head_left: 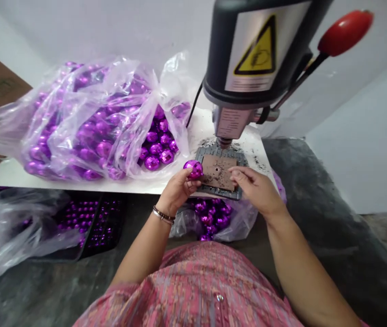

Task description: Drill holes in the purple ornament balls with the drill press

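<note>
My left hand [177, 190] is closed round a shiny purple faceted ball [193, 169], held just left of the drill press's brown work pad [219, 172]. My right hand [255, 187] rests at the pad's right edge with its fingers together and pointing left; nothing shows in it. The drill press head [248, 59] hangs above the pad, its chuck [224, 141] raised clear of it.
A large clear plastic bag [98, 118] full of purple balls lies on the white table [6, 175] to the left. Below the table sit another bag of balls [214, 218] and a black crate [94, 218]. The red-knobbed lever [345, 32] sticks out upper right.
</note>
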### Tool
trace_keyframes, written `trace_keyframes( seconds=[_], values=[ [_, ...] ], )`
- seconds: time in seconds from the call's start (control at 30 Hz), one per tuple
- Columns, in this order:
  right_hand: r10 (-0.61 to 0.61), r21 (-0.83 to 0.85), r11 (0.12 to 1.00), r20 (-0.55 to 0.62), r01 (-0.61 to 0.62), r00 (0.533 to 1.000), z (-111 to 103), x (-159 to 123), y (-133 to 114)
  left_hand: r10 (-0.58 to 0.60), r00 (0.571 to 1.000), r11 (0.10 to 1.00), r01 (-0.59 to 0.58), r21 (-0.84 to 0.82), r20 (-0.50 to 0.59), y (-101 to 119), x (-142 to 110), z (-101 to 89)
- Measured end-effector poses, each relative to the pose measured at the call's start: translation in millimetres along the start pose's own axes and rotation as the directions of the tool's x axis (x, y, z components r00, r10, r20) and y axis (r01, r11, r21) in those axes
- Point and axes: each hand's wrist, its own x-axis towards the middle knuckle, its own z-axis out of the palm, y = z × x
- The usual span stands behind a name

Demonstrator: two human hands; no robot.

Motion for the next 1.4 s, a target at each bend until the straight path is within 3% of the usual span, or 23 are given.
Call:
trace_keyframes(
  seconds=[0.17, 0.3, 0.63, 0.8, 0.97, 1.17, 1.23, 1.27, 1.4],
  values=[
    [0.065, 0.066, 0.996, -0.089, -0.059, 0.994, -16.9, -13.0, 31.0, 0.222, 0.975, 0.935, -0.211, 0.286, -0.006, 3.5, 9.7, 19.6],
    [0.068, 0.091, 0.994, -0.097, -0.060, 0.993, -17.8, -14.2, 40.3, 0.289, 0.957, 0.871, -0.269, 0.410, 0.015, -0.1, 22.9, 27.9],
    [0.029, 0.018, 0.999, -0.102, -0.027, 0.994, -19.8, -16.0, 41.3, 0.394, 0.912, 0.692, -0.374, 0.618, 0.112, -10.0, 51.5, 26.0],
    [-0.098, -0.108, 0.991, -0.127, 0.084, 0.987, -9.6, 4.0, 23.4, 0.443, 0.883, 0.510, -0.389, 0.767, 0.153, -5.7, 46.1, 34.0],
    [-0.244, -0.197, 0.950, 0.013, 0.241, 0.970, 0.1, 40.1, 2.8, 0.417, 0.876, 0.362, -0.405, 0.840, 0.243, -11.3, 42.7, 38.4],
    [-0.219, -0.234, 0.936, 0.194, 0.262, 0.956, -2.6, 60.6, -7.7, 0.330, 0.800, 0.207, -0.579, 0.789, 0.500, 2.5, 52.6, 27.7],
    [-0.210, -0.235, 0.936, 0.227, 0.262, 0.951, -6.8, 68.0, -10.7, 0.271, 0.797, 0.231, -0.599, 0.767, 0.540, 14.9, 57.6, 25.4],
    [-0.207, -0.235, 0.935, 0.242, 0.264, 0.948, -9.0, 72.5, -12.1, 0.243, 0.810, 0.285, -0.586, 0.759, 0.534, 20.4, 59.8, 25.1],
    [-0.207, -0.225, 0.934, 0.292, 0.278, 0.934, -16.7, 90.5, -13.9, 0.168, 0.875, 0.589, -0.459, 0.665, 0.454, 30.7, 65.6, 27.7]
  ],
)
